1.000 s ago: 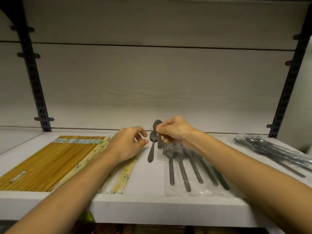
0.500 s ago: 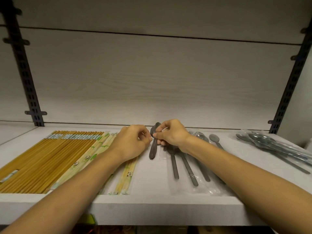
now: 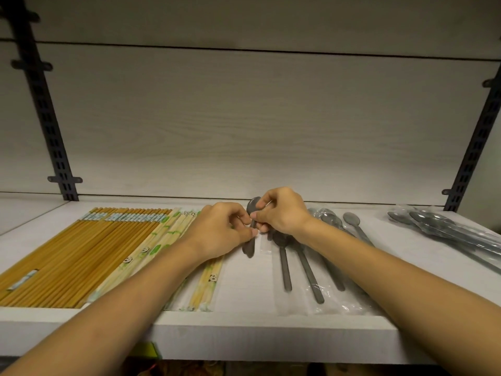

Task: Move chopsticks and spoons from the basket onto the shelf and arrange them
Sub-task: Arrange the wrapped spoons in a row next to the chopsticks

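A dark grey spoon [image 3: 249, 246] lies lengthwise on the white shelf [image 3: 244, 329], bowl toward the back. My left hand [image 3: 219, 229] and my right hand [image 3: 282, 213] meet over its upper part, both pinching it with fingertips. Yellow chopsticks [image 3: 81, 256] lie in a neat block at the left, with panda-print wrapped chopsticks [image 3: 160, 245] beside them. To the right of the held spoon, several grey spoons in clear wrappers [image 3: 309, 270] lie side by side. The basket is out of view.
More wrapped spoons [image 3: 444, 229] lie at the far right of the shelf. Black slotted uprights [image 3: 43, 104] [image 3: 474, 142] stand at both back corners before a pale wood-grain back panel. Something green [image 3: 146, 351] shows below the shelf edge.
My left hand has closed in from the left to join the right hand on the spoon. The two short spoons seen apart a second ago now sit together under my fingers.
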The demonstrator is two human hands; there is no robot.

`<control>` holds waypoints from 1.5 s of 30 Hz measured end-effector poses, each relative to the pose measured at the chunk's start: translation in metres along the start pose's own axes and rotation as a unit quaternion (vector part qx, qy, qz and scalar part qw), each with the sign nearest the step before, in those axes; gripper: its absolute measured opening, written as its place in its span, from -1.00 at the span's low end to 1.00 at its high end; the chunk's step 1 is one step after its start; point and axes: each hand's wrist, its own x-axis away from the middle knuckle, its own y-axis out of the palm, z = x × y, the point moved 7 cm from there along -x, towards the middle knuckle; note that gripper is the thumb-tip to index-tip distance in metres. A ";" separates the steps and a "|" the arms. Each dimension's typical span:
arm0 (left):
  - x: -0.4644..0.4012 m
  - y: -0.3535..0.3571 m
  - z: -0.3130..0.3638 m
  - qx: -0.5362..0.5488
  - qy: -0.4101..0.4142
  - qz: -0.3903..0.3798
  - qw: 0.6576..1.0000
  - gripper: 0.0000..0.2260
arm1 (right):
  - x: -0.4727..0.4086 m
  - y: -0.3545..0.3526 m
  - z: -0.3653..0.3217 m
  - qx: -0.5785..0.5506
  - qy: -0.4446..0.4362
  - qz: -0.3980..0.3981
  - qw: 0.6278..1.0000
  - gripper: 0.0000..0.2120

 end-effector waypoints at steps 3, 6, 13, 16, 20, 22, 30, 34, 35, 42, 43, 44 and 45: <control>0.000 0.000 -0.001 -0.004 0.003 0.003 1.000 -0.85 | -0.004 -0.012 -0.004 0.005 -0.025 0.029 0.999 -0.87; 0.002 0.002 0.002 -0.016 0.022 -0.006 1.000 -0.89 | -0.005 -0.026 -0.008 0.063 -0.076 0.055 0.994 -0.95; 0.002 0.003 0.003 -0.031 0.047 -0.006 0.998 -0.90 | -0.001 -0.006 0.000 0.296 -0.138 -0.065 0.943 -0.75; 0.003 0.003 0.005 -0.037 0.057 -0.009 0.998 -0.85 | -0.001 0.000 0.002 0.346 -0.152 -0.088 0.922 -0.68; 0.006 0.004 0.007 -0.043 0.063 -0.029 0.997 -0.83 | 0.000 0.001 0.006 0.357 -0.144 -0.107 0.917 -0.66; 0.007 0.004 0.008 -0.040 0.065 -0.033 0.997 -0.83 | 0.001 0.002 0.006 0.346 -0.144 -0.118 0.920 -0.66; 0.006 0.006 0.008 -0.061 0.089 -0.043 0.993 -0.81 | -0.001 0.004 0.008 0.326 -0.146 -0.119 0.927 -0.65; 0.007 0.007 0.006 -0.073 0.096 -0.041 0.992 -0.80 | -0.001 0.004 0.009 0.308 -0.139 -0.128 0.932 -0.64; 0.007 0.008 0.006 -0.075 0.097 -0.040 0.992 -0.79 | -0.001 0.004 0.010 0.300 -0.135 -0.130 0.936 -0.63; 0.007 0.009 0.005 -0.083 0.105 -0.033 0.990 -0.79 | -0.003 -0.004 0.012 0.262 -0.123 -0.094 0.952 -0.61; 0.007 0.009 0.005 -0.084 0.105 -0.030 0.990 -0.79 | -0.002 -0.008 0.010 0.255 -0.126 -0.082 0.955 -0.61; 0.008 0.009 0.006 -0.085 0.105 -0.026 0.991 -0.80 | -0.001 -0.012 0.006 0.247 -0.131 -0.070 0.958 -0.61; 0.008 0.009 0.006 -0.091 0.102 -0.021 0.990 -0.80 | 0.001 -0.017 0.002 0.238 -0.140 -0.056 0.960 -0.62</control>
